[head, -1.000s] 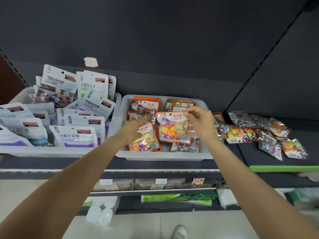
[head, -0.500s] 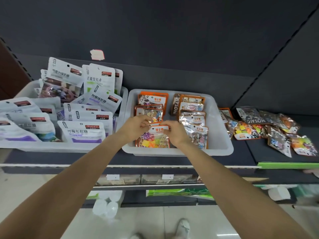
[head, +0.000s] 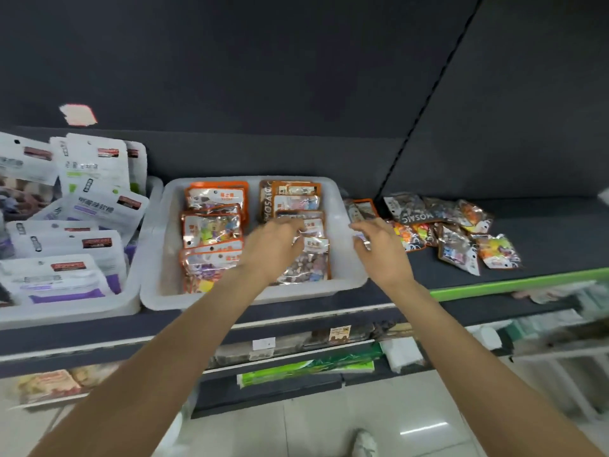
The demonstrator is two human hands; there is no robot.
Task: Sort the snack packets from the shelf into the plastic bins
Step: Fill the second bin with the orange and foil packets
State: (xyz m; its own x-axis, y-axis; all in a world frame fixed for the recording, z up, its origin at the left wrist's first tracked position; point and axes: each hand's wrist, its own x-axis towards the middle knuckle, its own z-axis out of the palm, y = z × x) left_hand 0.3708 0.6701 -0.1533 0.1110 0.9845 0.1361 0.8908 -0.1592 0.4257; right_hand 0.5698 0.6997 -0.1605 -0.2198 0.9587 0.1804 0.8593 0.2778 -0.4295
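Lying loose on the dark shelf [head: 543,239], the unsorted packets [head: 454,232] sit in a heap just right of the middle bin [head: 342,206]. Your right hand [head: 382,249] reaches over that bin's right rim toward the heap, fingers loosely spread, holding nothing you can make out through the blur. Your left hand [head: 273,249] hovers over the brown packets [head: 303,232] inside the bin, fingers relaxed. Orange packets [head: 211,229] fill its left column. The left bin [head: 82,308] holds white pouches [head: 82,199].
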